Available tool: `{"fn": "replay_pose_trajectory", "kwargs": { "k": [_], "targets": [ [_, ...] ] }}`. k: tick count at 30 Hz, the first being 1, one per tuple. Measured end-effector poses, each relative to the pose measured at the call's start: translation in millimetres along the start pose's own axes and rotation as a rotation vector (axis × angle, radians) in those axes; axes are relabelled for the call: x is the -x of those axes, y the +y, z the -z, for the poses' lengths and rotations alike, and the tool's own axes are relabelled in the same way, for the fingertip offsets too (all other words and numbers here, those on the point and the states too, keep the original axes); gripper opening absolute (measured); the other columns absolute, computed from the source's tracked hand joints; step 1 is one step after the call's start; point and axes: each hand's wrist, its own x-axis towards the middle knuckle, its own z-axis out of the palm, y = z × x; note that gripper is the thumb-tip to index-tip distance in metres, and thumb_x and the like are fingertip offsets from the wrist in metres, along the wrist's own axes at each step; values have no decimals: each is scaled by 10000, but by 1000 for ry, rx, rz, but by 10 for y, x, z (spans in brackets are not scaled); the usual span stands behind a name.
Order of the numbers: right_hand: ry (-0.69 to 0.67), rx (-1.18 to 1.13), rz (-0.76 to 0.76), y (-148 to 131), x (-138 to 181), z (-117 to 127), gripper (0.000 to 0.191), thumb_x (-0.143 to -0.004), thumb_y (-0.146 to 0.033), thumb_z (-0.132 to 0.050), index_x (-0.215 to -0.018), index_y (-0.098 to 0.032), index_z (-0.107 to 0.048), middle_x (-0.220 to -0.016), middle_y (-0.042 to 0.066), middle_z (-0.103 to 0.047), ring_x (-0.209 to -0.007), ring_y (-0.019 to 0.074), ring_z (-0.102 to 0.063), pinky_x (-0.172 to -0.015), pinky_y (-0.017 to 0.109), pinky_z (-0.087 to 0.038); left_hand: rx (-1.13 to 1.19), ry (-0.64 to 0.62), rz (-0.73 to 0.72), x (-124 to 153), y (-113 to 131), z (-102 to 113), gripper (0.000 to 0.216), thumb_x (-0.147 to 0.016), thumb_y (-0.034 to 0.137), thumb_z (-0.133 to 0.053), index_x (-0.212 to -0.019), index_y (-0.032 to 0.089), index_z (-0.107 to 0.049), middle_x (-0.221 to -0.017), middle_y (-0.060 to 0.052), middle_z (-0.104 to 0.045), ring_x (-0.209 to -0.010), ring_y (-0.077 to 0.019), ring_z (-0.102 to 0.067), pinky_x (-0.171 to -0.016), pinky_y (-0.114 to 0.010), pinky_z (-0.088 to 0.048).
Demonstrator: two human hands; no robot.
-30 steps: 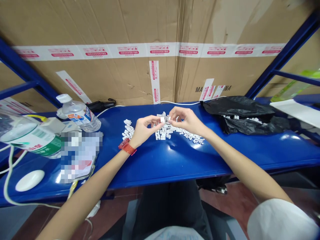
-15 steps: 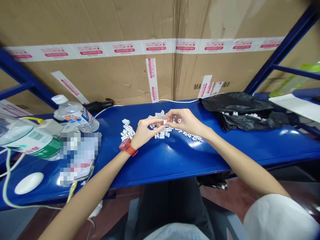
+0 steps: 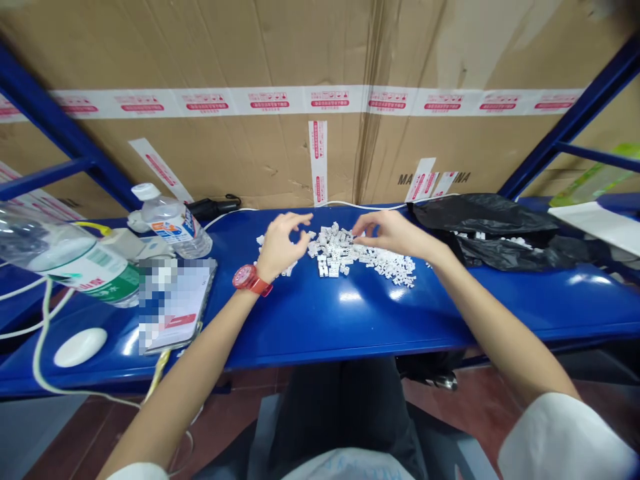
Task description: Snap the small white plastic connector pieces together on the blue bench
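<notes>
My left hand (image 3: 284, 245) is held over a heap of small white plastic pieces (image 3: 289, 270) on the left, its fingers and thumb apart with nothing between them. A red watch (image 3: 249, 278) is on that wrist. My right hand (image 3: 385, 230) hovers at the upper edge of the other pieces, its fingers loosely curled and apart, and no piece shows in it. Between the hands lies the middle heap of white blocky pieces (image 3: 333, 252). Smaller white pieces (image 3: 396, 268) spread below my right hand. Part of the left heap is hidden by my left hand.
On the blue table (image 3: 310, 327), a black plastic bag (image 3: 480, 220) with white pieces inside lies at right. At left are a small bottle (image 3: 173, 223), a large bottle (image 3: 85, 263), a phone-like device (image 3: 187, 300), cables and a white oval object (image 3: 80, 347). Cardboard (image 3: 240, 160) stands behind.
My hands were together around a small white piece; now they are apart, left hand over the left heap, right hand slightly further right. The piece is no longer visible between them. The view has shifted slightly.
</notes>
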Motion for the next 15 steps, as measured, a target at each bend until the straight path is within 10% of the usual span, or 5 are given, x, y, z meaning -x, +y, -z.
{"fn": "replay_pose_trajectory", "kwargs": {
  "k": [4, 9, 15],
  "targets": [
    [-65, 67, 254, -350, -456, -549, 165, -836, -150, -698, -999, -135, -714, -999, 100, -729, -914, 208, -633, -828, 341, -474, -15, 380, 86, -68, -80, 154, 431, -746, -13, -449, -1017, 176, -725, -873, -20, -731, -797, -166, -641, -759, -294, -497],
    [-164, 318, 383, -489, -939, -1000, 332, -799, 14, -600, -1094, -99, -703, -1082, 164, -695, -1041, 259, -608, -929, 382, -440, -33, 340, 67, -40, -117, 131, 531, -618, -67, -412, -970, 188, -717, -847, -8, -714, -772, -172, -616, -767, -292, -502],
    [-265, 241, 271, -389, -1067, -975, 247, -784, 15, -571, -911, -124, -730, -905, 92, -743, -802, 181, -649, -739, 282, -453, -17, 383, 67, -50, -108, 142, 516, -633, -97, -414, -953, 186, -705, -839, -14, -707, -761, -170, -614, -745, -296, -496]
  ]
}}
